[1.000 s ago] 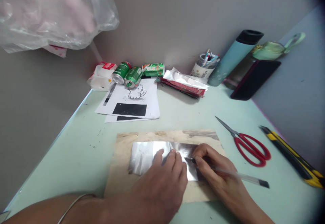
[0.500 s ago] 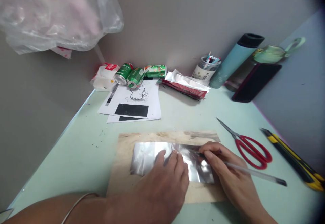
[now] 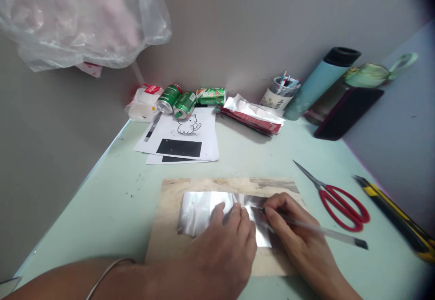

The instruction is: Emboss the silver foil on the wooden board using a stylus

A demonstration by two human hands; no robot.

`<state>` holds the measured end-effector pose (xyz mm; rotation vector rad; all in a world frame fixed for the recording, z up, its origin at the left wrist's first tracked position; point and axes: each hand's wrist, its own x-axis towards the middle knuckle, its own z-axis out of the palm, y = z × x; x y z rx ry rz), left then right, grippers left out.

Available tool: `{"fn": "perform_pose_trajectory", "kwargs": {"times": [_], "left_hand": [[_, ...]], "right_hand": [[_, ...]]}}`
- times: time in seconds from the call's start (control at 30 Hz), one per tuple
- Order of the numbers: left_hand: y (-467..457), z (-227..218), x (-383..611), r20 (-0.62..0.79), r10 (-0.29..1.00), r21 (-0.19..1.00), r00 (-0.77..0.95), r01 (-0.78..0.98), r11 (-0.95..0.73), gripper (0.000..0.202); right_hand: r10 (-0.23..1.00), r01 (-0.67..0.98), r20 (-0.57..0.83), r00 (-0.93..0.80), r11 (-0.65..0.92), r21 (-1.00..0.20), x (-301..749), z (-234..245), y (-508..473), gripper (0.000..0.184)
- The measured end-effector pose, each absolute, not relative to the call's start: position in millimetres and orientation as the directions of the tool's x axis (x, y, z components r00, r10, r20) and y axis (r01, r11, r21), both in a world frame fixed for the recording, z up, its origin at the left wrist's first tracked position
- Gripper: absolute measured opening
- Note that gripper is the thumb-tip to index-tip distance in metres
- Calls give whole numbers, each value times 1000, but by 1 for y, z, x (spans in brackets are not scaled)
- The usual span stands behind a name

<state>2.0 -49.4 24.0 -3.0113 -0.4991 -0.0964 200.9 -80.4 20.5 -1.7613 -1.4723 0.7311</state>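
A shiny silver metal sheet (image 3: 199, 211) lies on a pale wooden board (image 3: 163, 236). My left hand (image 3: 226, 245) rests on the middle of the sheet, its fingers stretched out and pressing down. My right hand (image 3: 295, 234) pinches a pen (image 3: 335, 233) with a clear barrel and a dark end cap. The pen slants low over the right part of the sheet, its tip near the surface by my fingertips. Whether the tip touches the metal I cannot tell. My right hand covers the sheet's right end.
Red-handled scissors (image 3: 343, 207) and a yellow-black box cutter (image 3: 394, 216) lie to the right. Behind are printed papers (image 3: 183, 148), green cans (image 3: 185, 104), a red packet (image 3: 251, 118), a pen cup (image 3: 278, 96), a blue bottle (image 3: 321, 84) and a phone (image 3: 348, 113). A plastic bag (image 3: 91, 23) hangs upper left.
My right hand and the pen have moved left across the sheet, nearer my left hand. My left hand stays on the sheet. The whole view has shifted slightly.
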Motion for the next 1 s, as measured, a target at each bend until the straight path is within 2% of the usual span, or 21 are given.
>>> {"fn": "perform_pose_trajectory", "kwargs": {"times": [0.3, 0.67, 1.0], "left_hand": [[-49, 27, 1, 63, 310, -92, 948, 315, -944, 46], [-50, 26, 1, 115, 319, -80, 941, 329, -941, 45], [-48, 27, 3, 81, 318, -66, 945, 324, -944, 45]], "right_hand": [[984, 590, 13, 180, -98, -802, 200, 20, -77, 24], [988, 602, 24, 151, -72, -795, 197, 21, -76, 23], [985, 581, 1, 173, -102, -807, 198, 21, -78, 25]]}}
